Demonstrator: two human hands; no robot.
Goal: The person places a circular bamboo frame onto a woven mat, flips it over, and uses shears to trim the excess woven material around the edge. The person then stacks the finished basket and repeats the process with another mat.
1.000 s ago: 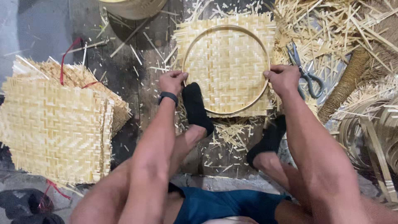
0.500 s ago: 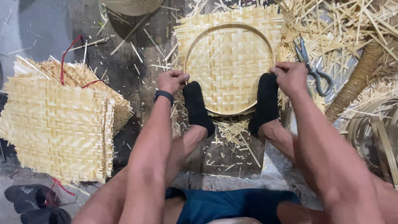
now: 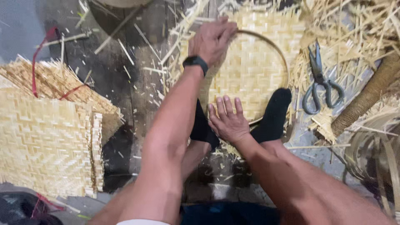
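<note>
Bare dark floor (image 3: 125, 83) left of woven mat (image 3: 254, 71) passable; scissors (image 3: 318, 81), straw litter (image 3: 354, 25) crowd right.

Dark plank floor (image 3: 137, 87) under me carries woven bamboo mat (image 3: 258, 62), stacked mats (image 3: 46, 141), scissors (image 3: 318, 81), loose bamboo strips (image 3: 358, 25).
</note>
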